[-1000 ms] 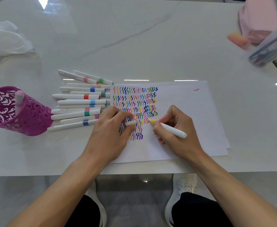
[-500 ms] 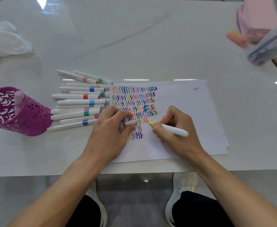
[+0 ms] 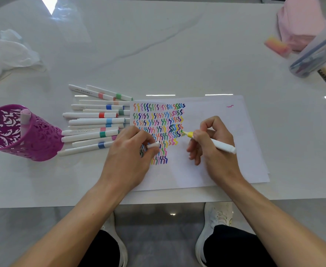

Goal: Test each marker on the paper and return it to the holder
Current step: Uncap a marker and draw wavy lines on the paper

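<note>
Fingers of the right hand [image 3: 214,151] clamp a grip on a white, yellow-tipped marker [image 3: 221,145], tip at the coloured squiggles [image 3: 158,120] on the white paper sheet [image 3: 225,122]. The left hand [image 3: 127,157] pinches a white cap [image 3: 153,145] in its grip above that sheet. Left on the table [image 3: 158,45] stands the purple perforated holder [image 3: 39,143].

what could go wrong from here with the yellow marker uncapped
1. The right hand holds the yellow marker with its tip right at the edge of the squiggles on the paper; it could run over darker ink and pick up colour.
2. The left hand, pinching the cap, lies over the squiggles and might smear them.
</note>
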